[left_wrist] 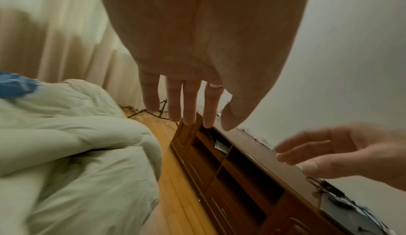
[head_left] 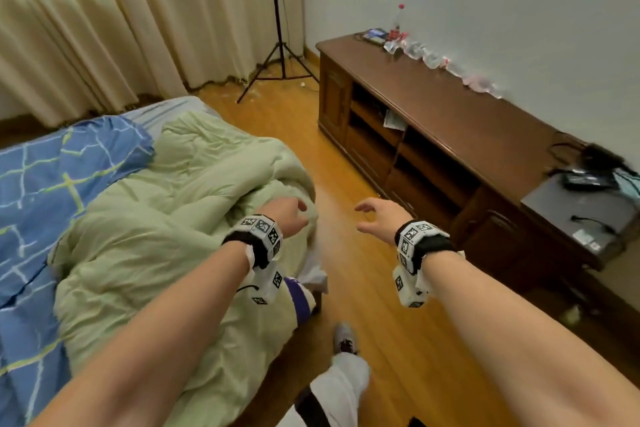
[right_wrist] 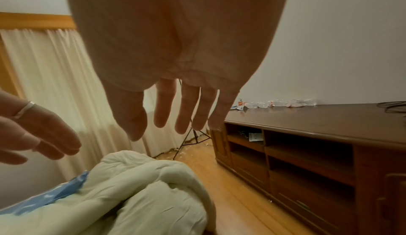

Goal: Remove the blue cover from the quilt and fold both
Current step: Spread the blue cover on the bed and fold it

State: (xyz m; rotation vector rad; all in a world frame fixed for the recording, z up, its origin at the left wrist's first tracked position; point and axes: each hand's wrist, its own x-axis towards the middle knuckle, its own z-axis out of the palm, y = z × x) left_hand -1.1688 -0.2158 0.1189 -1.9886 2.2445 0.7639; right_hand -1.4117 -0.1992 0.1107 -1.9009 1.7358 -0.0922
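Observation:
A pale green quilt (head_left: 166,218) lies crumpled along the right side of the bed, out of its cover. The blue cover (head_left: 45,191) with yellow and white lines lies flat on the bed's left side, beside the quilt. My left hand (head_left: 292,218) hovers above the quilt's right edge, fingers straight and holding nothing, as the left wrist view (left_wrist: 186,106) shows. My right hand (head_left: 372,218) hangs over the floor to the right of the bed, fingers spread and relaxed (right_wrist: 175,117). The quilt (left_wrist: 77,152) bulges below both hands (right_wrist: 142,186).
A long dark wooden cabinet (head_left: 450,149) runs along the right wall, with small items on top and a laptop (head_left: 581,208) at its near end. A black tripod (head_left: 277,55) stands by the curtains (head_left: 104,28). Wooden floor (head_left: 363,288) separates bed and cabinet. My leg and shoe (head_left: 343,340) stand there.

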